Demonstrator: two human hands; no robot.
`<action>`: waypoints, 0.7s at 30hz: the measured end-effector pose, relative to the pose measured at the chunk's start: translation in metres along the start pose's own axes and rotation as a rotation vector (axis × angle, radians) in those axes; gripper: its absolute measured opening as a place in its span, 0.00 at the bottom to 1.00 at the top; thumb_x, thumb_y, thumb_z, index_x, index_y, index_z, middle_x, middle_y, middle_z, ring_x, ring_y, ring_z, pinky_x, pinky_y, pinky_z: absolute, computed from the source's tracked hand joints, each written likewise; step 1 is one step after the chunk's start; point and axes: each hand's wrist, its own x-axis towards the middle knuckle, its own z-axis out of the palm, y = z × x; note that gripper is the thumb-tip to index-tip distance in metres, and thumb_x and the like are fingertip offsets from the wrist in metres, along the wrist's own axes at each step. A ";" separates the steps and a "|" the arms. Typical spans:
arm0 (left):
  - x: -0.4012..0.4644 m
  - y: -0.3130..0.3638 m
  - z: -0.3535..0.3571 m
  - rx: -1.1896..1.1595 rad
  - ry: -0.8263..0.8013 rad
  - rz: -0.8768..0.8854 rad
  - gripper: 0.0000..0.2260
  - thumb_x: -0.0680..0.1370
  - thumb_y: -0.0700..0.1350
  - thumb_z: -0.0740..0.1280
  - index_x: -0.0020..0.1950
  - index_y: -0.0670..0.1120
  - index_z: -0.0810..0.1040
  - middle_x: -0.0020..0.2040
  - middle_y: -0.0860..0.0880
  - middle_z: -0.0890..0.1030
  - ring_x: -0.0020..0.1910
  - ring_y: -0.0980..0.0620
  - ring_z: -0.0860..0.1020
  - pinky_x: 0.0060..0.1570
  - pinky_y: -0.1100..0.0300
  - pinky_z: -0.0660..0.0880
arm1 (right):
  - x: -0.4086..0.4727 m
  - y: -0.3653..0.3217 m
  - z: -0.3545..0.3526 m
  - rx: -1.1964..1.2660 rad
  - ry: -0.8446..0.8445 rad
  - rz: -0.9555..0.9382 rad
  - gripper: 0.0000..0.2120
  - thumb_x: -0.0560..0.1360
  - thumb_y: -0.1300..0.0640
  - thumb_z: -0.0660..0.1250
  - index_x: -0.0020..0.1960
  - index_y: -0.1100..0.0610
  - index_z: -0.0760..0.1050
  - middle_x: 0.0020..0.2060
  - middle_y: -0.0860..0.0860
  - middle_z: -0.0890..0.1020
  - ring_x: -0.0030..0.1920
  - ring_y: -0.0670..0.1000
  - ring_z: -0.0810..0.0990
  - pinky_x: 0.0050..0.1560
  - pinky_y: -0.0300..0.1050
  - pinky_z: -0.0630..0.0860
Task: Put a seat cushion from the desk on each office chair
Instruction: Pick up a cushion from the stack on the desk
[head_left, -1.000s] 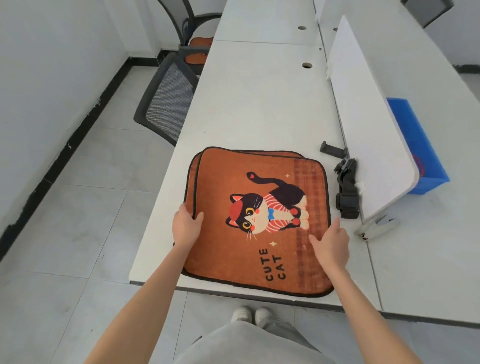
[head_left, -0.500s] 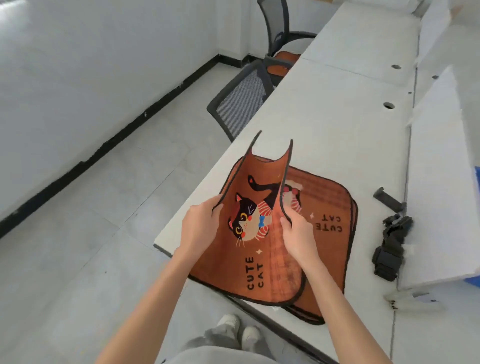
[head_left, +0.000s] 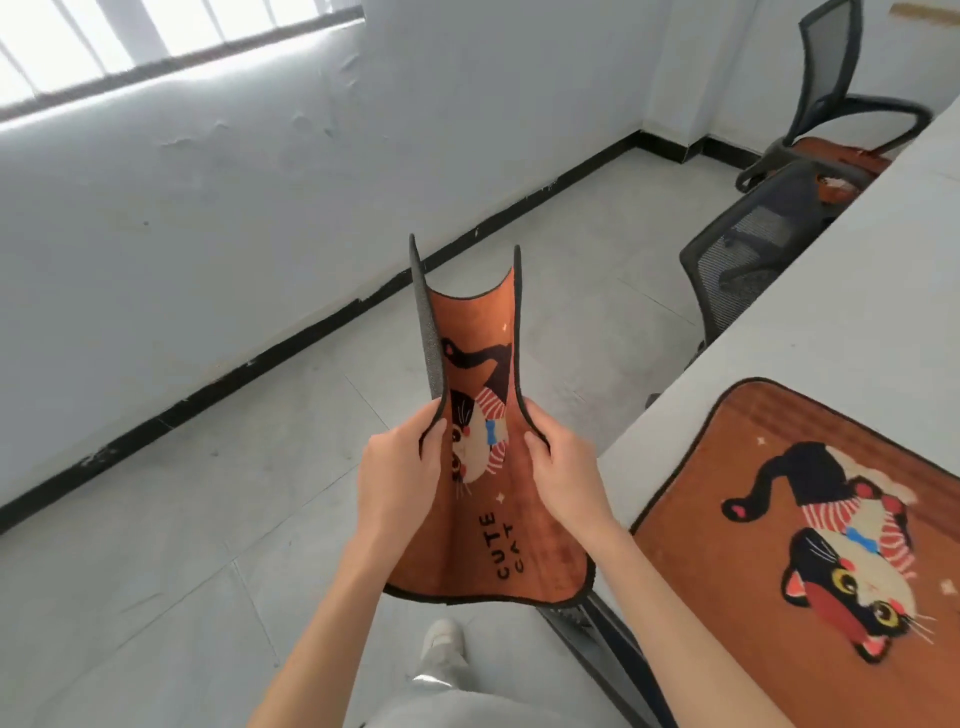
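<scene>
Both hands hold one orange cat cushion in the air over the floor, off the desk edge. Left hand and right hand each clamp a side edge, bowing it into a trough. Second cushion lies flat on desk. Nearest chair beyond, seat hidden.

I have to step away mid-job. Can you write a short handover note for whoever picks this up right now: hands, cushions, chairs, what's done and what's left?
Left hand and right hand: each grips a side edge of the held cushion, which is bent into a U, in the air over the floor, off the desk.
Another cushion lies flat on the desk.
Far chair: already has an orange cushion on its seat.
Near chair: tucked under the desk, seat hidden; cannot tell if it has a cushion.
Left: check the near chair's seat, place the held cushion on a chair without one, then deal with the desk cushion.
</scene>
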 end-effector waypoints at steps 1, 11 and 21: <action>0.012 -0.016 -0.010 -0.008 -0.010 -0.015 0.13 0.79 0.43 0.61 0.61 0.50 0.77 0.49 0.49 0.85 0.43 0.51 0.81 0.41 0.59 0.76 | 0.012 -0.003 0.011 0.003 0.013 0.027 0.19 0.79 0.63 0.55 0.69 0.54 0.67 0.58 0.45 0.76 0.54 0.40 0.73 0.45 0.12 0.61; 0.150 -0.097 -0.038 -0.030 -0.148 -0.136 0.10 0.79 0.43 0.60 0.51 0.42 0.81 0.35 0.51 0.80 0.33 0.56 0.76 0.33 0.72 0.67 | 0.116 -0.016 0.057 -0.103 0.064 0.260 0.19 0.80 0.61 0.55 0.70 0.57 0.66 0.65 0.52 0.75 0.64 0.52 0.74 0.51 0.27 0.62; 0.365 -0.083 0.034 -0.007 -0.269 -0.055 0.11 0.78 0.43 0.60 0.43 0.41 0.80 0.35 0.42 0.82 0.36 0.43 0.79 0.39 0.51 0.76 | 0.316 0.008 0.027 -0.111 0.193 0.390 0.19 0.80 0.60 0.55 0.70 0.56 0.66 0.67 0.53 0.73 0.66 0.55 0.72 0.66 0.45 0.67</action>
